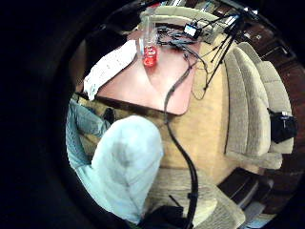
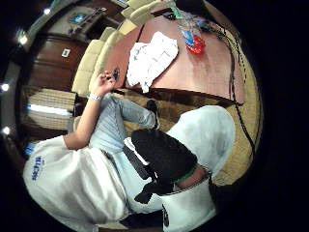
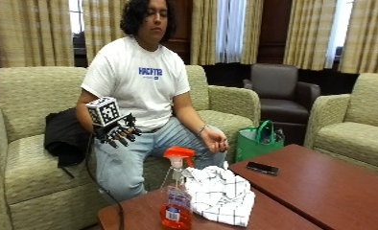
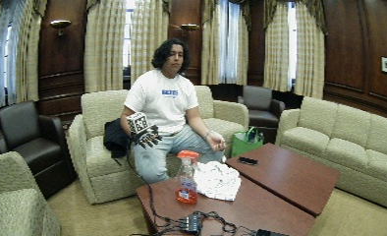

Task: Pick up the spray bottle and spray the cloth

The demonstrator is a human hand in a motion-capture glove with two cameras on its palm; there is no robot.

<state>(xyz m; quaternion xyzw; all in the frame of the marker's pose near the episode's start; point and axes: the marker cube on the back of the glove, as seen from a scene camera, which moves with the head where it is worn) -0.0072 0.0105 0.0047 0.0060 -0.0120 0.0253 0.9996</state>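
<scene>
The gloved right hand [image 3: 117, 133] is hanging open above the person's lap, holding nothing, while the spray bottle [image 3: 176, 191] is standing upright on the table [image 3: 329, 187], well away in front, just beside the cloth [image 3: 221, 194].

A wooden table [image 3: 342, 191] bears a spray bottle [image 3: 177, 201], checked cloth [image 3: 219, 194] and phone [image 3: 262, 168].

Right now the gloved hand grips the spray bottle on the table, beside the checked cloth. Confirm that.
Not quite. The gloved right hand holds nothing: it hangs raised over the person's lap, well back from the table, fingers loosely spread. The outside view shows this. The spray bottle does stand untouched on the table, beside the checked cloth.
</scene>
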